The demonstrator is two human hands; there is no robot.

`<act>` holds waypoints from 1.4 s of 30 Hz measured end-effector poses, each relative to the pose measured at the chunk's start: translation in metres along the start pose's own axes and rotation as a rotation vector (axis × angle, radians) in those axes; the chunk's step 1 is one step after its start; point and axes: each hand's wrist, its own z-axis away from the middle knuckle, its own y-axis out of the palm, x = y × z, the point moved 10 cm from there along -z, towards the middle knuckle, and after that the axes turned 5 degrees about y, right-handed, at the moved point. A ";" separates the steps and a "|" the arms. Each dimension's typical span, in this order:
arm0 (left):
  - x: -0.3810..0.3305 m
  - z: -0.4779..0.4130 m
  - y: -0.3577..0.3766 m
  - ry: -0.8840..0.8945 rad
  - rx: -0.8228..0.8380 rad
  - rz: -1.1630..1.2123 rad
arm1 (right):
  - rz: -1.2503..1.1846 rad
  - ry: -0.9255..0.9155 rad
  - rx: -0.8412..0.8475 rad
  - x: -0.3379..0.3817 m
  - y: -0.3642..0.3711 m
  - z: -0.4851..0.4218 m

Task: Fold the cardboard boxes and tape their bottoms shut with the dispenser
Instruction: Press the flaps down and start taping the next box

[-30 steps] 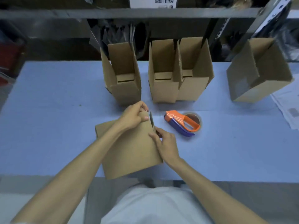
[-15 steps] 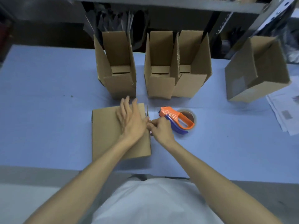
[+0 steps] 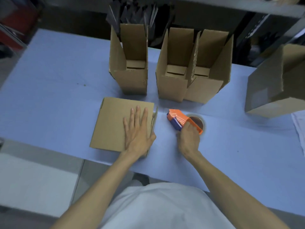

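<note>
On the pale blue worktop, the right hand has left the box's right edge, where it pinched beside the other hand half a second ago. Its grip now curls round the glossy orange handle of the tape dispenser, which lies just right of the box, with a blue body and a brown roll behind. The left hand stays flat on the folded cardboard box, grip wide, fingers straight and spread. That box is a matte brown square with one flap edge raised at its right side. Behind it stand three tall open boxes with rough corrugated edges. A fourth box tilts at far right.
</note>
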 end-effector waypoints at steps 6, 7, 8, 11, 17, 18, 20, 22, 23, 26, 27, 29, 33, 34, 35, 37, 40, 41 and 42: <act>-0.008 -0.017 -0.025 0.037 -0.079 0.200 | -0.620 -0.095 -0.037 -0.009 -0.036 0.015; -0.011 -0.018 -0.035 0.080 -0.108 0.318 | -0.603 -0.139 -0.029 -0.006 -0.041 0.017; -0.016 -0.018 -0.044 0.129 -0.124 0.456 | -0.599 -0.173 -0.024 -0.002 -0.047 0.022; -0.039 -0.007 -0.073 0.334 -0.097 0.634 | -0.536 -0.332 -0.166 0.007 -0.076 0.041; -0.044 -0.002 -0.096 0.410 -0.050 0.719 | -0.364 -0.618 -0.219 0.019 -0.095 0.063; -0.042 -0.002 -0.098 0.400 -0.068 0.722 | -0.352 -0.633 -0.216 0.019 -0.098 0.064; -0.035 -0.004 -0.100 0.354 -0.121 0.745 | -0.324 -0.649 -0.223 0.018 -0.104 0.067; -0.034 -0.006 -0.096 0.321 -0.091 0.787 | -0.298 -0.655 -0.252 0.016 -0.110 0.070; -0.039 -0.008 -0.092 0.325 -0.031 0.795 | -0.289 -0.664 -0.266 0.016 -0.113 0.071; -0.054 -0.012 -0.082 0.386 0.108 0.746 | -0.271 -0.683 -0.261 0.017 -0.116 0.073; -0.056 -0.013 -0.083 0.391 0.098 0.734 | -0.263 -0.679 -0.251 0.016 -0.116 0.073; -0.056 -0.014 -0.087 0.381 0.036 0.762 | -0.248 -0.675 -0.227 0.014 -0.115 0.072; -0.049 -0.012 -0.085 0.308 -0.046 0.827 | -0.337 -0.649 -0.054 0.011 -0.113 0.064; -0.045 -0.012 -0.084 0.268 -0.072 0.854 | -0.368 -0.612 0.009 0.010 -0.111 0.059; -0.042 -0.012 -0.082 0.224 -0.092 0.874 | -0.388 -0.565 0.057 0.009 -0.109 0.054; -0.035 -0.011 -0.077 0.136 -0.123 0.869 | -0.357 -0.503 0.097 0.011 -0.104 0.048; -0.028 -0.007 -0.074 0.090 -0.140 0.875 | -0.281 -0.541 0.029 0.020 -0.104 0.050; -0.025 -0.005 -0.071 0.078 -0.118 0.899 | -0.273 -0.563 -0.014 0.022 -0.107 0.052; -0.022 -0.004 -0.068 0.056 -0.088 0.930 | -0.259 -0.584 -0.046 0.023 -0.109 0.053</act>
